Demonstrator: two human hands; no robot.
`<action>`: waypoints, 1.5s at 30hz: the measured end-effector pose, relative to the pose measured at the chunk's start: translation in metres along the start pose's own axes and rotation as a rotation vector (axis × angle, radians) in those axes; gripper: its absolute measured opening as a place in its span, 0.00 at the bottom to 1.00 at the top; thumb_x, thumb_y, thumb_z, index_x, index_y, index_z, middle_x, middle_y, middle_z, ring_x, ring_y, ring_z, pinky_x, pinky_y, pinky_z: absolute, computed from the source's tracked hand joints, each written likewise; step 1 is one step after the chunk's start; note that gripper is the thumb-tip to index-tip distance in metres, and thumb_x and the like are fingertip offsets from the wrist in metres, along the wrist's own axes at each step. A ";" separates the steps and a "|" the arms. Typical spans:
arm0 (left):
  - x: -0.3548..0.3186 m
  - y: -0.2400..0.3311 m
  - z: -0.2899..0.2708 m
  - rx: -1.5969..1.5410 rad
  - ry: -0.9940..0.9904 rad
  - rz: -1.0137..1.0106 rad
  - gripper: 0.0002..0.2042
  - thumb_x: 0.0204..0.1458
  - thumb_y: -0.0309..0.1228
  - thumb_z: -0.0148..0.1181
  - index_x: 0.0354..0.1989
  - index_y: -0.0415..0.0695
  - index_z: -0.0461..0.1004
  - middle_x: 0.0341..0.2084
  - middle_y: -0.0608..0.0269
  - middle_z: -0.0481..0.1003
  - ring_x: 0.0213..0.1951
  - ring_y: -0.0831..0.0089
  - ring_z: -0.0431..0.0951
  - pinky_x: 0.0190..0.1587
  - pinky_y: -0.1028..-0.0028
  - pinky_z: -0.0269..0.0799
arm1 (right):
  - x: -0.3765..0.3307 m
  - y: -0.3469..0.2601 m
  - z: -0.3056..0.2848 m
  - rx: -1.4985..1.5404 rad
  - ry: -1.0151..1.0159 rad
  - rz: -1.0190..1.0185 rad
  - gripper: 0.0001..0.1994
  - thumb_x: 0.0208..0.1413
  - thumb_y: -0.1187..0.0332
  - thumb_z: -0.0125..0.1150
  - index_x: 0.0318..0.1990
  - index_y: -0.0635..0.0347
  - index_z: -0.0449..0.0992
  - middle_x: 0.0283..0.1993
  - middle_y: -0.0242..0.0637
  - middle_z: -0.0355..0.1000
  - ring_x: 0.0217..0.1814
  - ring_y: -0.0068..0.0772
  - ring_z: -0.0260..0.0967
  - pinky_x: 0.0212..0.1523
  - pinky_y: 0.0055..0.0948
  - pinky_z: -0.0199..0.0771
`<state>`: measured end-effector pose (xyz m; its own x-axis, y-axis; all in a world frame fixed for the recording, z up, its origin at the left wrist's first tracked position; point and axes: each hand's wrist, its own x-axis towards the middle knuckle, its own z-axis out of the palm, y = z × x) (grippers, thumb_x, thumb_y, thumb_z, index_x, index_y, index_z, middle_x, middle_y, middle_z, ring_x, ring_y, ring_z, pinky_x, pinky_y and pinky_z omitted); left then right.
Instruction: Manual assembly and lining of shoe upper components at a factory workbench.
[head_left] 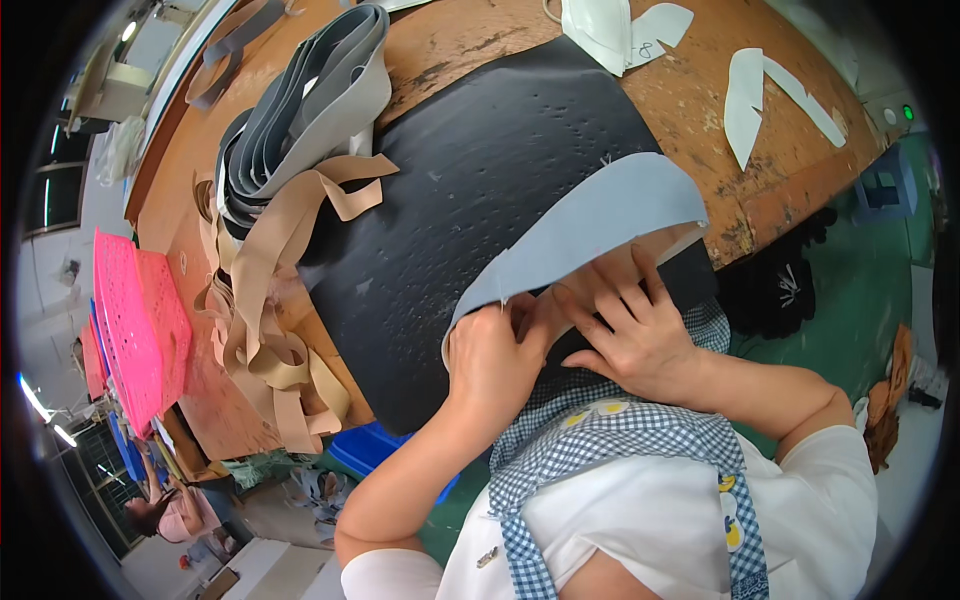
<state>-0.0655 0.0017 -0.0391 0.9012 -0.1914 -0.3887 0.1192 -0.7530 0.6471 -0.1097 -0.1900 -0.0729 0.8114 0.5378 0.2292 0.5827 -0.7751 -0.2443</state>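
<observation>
The grey-blue strip (590, 222) arches over the pitted black mat (430, 200) on the counter (690, 105). The left hand (492, 358) pinches its near end; the right hand (642, 338), fingers spread, meets its inner side. Light, even tension should prevent creases.

Small dark handwritten numeral (645, 48) on white cut-out piece (660, 28).
</observation>
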 end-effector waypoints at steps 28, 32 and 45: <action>-0.056 -0.033 -0.007 -0.424 0.078 -0.204 0.07 0.57 0.24 0.61 0.35 0.29 0.78 0.24 0.54 0.81 0.25 0.72 0.82 0.28 0.75 0.78 | 0.008 -0.014 0.019 0.035 -0.019 -0.170 0.34 0.44 0.51 0.68 0.53 0.71 0.76 0.61 0.51 0.65 0.67 0.53 0.60 0.68 0.58 0.60; -0.058 -0.039 -0.009 -0.496 0.054 -0.240 0.07 0.58 0.23 0.60 0.34 0.28 0.77 0.25 0.55 0.80 0.27 0.75 0.82 0.30 0.76 0.80 | 0.013 -0.014 0.012 0.050 -0.022 -0.168 0.34 0.44 0.51 0.68 0.53 0.72 0.76 0.61 0.50 0.66 0.67 0.50 0.62 0.69 0.54 0.61; -0.072 -0.046 -0.002 -0.591 0.180 -0.261 0.07 0.58 0.22 0.59 0.37 0.28 0.78 0.25 0.52 0.82 0.26 0.73 0.83 0.30 0.74 0.80 | 0.005 -0.023 0.021 0.012 -0.082 -0.165 0.31 0.40 0.44 0.71 0.52 0.49 0.81 0.57 0.44 0.64 0.62 0.53 0.60 0.59 0.57 0.63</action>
<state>-0.1357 0.0513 -0.0397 0.8611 0.0967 -0.4992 0.5049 -0.2793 0.8168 -0.1185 -0.1622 -0.0862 0.7052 0.6832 0.1896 0.7086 -0.6700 -0.2211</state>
